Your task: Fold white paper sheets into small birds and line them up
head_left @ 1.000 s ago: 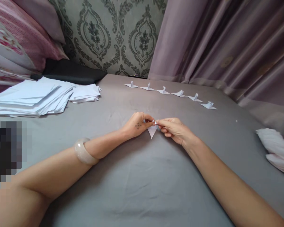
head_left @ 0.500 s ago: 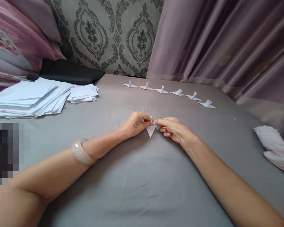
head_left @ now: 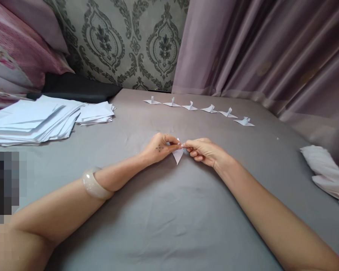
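Note:
Over the middle of the grey sheet [head_left: 169,226], a small folded white paper crane [head_left: 177,156] is pinched between both hands. One pointed wing hangs down toward me; the fingers cover much of the rest. My left hand [head_left: 162,147] closes thumb and forefinger on its body from the left. From the right, the fingertips of my right hand [head_left: 205,151] pinch a narrow end of the same paper, nearly touching the left fingertips. Beyond them, several similar paper cranes [head_left: 191,106] sit in a curved row with their wings spread.
At the left lie a large pile of white paper sheets [head_left: 25,116] and a smaller stack of paper squares [head_left: 97,112]. Behind them is a black cloth or pad [head_left: 79,88]. Purple curtains [head_left: 228,49] hang at the right, above a crumpled whitish cloth [head_left: 322,165].
The view has shifted slightly, so everything sits a little farther left. My right fingertips have closed in on the paper's end; both hands keep their pinch.

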`<action>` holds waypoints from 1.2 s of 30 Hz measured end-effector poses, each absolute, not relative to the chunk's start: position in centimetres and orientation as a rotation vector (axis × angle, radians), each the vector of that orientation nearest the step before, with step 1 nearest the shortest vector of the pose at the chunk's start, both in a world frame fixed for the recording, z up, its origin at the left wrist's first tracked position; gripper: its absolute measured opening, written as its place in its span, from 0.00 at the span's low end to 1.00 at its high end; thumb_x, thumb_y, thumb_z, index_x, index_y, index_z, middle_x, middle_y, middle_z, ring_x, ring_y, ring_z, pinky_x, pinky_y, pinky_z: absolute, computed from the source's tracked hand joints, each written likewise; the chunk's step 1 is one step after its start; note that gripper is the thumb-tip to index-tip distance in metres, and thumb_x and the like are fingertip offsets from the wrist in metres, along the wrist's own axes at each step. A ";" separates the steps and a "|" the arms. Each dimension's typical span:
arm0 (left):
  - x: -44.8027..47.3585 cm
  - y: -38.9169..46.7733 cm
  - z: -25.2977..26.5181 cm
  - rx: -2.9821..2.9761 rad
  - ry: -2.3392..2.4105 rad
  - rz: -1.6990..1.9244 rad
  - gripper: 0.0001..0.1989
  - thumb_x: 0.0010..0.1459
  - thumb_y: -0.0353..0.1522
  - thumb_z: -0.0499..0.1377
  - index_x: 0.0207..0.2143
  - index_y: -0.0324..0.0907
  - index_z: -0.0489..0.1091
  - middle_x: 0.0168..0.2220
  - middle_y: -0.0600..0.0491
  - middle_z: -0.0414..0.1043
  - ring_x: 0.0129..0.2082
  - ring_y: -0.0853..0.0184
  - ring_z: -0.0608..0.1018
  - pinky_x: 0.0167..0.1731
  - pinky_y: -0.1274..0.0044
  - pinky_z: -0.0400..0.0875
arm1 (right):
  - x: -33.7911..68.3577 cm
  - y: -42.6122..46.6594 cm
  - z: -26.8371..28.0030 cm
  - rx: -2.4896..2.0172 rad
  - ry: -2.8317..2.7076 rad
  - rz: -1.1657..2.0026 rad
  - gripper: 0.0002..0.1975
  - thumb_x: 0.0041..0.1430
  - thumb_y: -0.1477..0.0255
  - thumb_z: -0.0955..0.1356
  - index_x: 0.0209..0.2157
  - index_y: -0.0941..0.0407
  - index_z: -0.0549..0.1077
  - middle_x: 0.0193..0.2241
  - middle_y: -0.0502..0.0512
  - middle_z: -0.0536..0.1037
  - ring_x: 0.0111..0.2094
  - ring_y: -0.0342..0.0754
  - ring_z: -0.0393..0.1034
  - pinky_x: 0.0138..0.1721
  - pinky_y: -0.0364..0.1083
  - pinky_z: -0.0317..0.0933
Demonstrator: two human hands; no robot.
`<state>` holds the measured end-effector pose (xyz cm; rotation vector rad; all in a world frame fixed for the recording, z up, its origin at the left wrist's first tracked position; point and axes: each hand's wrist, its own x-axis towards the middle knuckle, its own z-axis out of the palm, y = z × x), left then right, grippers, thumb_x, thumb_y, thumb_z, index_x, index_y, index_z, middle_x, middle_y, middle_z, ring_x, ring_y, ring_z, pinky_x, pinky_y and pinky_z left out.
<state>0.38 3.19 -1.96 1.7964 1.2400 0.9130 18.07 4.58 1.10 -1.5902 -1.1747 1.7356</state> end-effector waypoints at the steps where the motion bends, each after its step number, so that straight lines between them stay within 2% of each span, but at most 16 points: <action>1: 0.4 3.2 -2.0 1.798 1.229 0.906 0.10 0.54 0.37 0.61 0.32 0.40 0.78 0.30 0.53 0.78 0.31 0.68 0.75 0.32 0.78 0.66 | 18.1 4.6 1.0 -1.594 -1.183 1.731 0.08 0.47 0.77 0.69 0.20 0.60 0.66 0.18 0.46 0.63 0.14 0.32 0.52 0.10 0.34 0.39; 14: 0.7 2.8 -1.4 1.797 1.270 0.933 0.10 0.53 0.38 0.61 0.30 0.41 0.78 0.30 0.52 0.77 0.32 0.67 0.76 0.32 0.78 0.67 | 18.8 4.9 1.1 -1.539 -1.212 1.816 0.08 0.45 0.76 0.71 0.20 0.59 0.67 0.18 0.47 0.65 0.15 0.32 0.51 0.10 0.34 0.39; 20: 0.9 2.7 -1.2 1.757 1.315 0.989 0.09 0.51 0.37 0.63 0.29 0.41 0.78 0.31 0.52 0.78 0.34 0.66 0.76 0.35 0.78 0.68 | 18.9 5.0 0.8 -1.509 -1.190 1.828 0.07 0.45 0.76 0.70 0.21 0.59 0.67 0.19 0.46 0.63 0.15 0.33 0.50 0.11 0.35 0.39; 24: 0.6 2.9 -1.2 1.697 1.295 1.028 0.10 0.52 0.38 0.62 0.31 0.40 0.78 0.32 0.52 0.79 0.34 0.66 0.77 0.36 0.77 0.68 | 18.8 4.6 0.7 -1.433 -1.289 1.615 0.05 0.46 0.72 0.71 0.26 0.59 0.72 0.22 0.48 0.66 0.18 0.34 0.53 0.13 0.37 0.42; 27: 0.4 2.9 -1.2 1.689 1.291 1.046 0.11 0.53 0.39 0.62 0.31 0.40 0.78 0.32 0.52 0.79 0.34 0.66 0.77 0.37 0.78 0.69 | 18.9 4.3 0.6 -1.341 -1.543 1.392 0.12 0.48 0.68 0.71 0.36 0.57 0.75 0.26 0.48 0.69 0.19 0.36 0.55 0.16 0.38 0.47; 29: 0.4 2.9 -1.2 1.692 1.286 1.051 0.11 0.53 0.38 0.61 0.31 0.40 0.77 0.32 0.52 0.79 0.35 0.66 0.77 0.37 0.77 0.69 | 18.8 4.2 0.3 -1.292 -1.739 1.214 0.13 0.49 0.66 0.71 0.39 0.55 0.75 0.30 0.48 0.70 0.20 0.36 0.57 0.20 0.39 0.51; 32: 0.4 3.0 -1.3 1.697 1.294 1.053 0.11 0.54 0.38 0.60 0.30 0.39 0.77 0.32 0.52 0.79 0.35 0.65 0.77 0.37 0.77 0.68 | 18.7 4.2 -0.3 -1.223 -1.932 0.928 0.09 0.52 0.67 0.70 0.36 0.54 0.76 0.33 0.50 0.72 0.23 0.38 0.61 0.27 0.41 0.58; 36: 0.4 3.2 -1.7 1.704 1.300 1.055 0.11 0.54 0.39 0.61 0.31 0.40 0.76 0.33 0.52 0.78 0.35 0.65 0.77 0.38 0.77 0.68 | 18.6 4.2 -0.8 -1.151 -2.051 0.673 0.05 0.57 0.70 0.67 0.31 0.54 0.76 0.33 0.51 0.72 0.27 0.40 0.64 0.34 0.43 0.59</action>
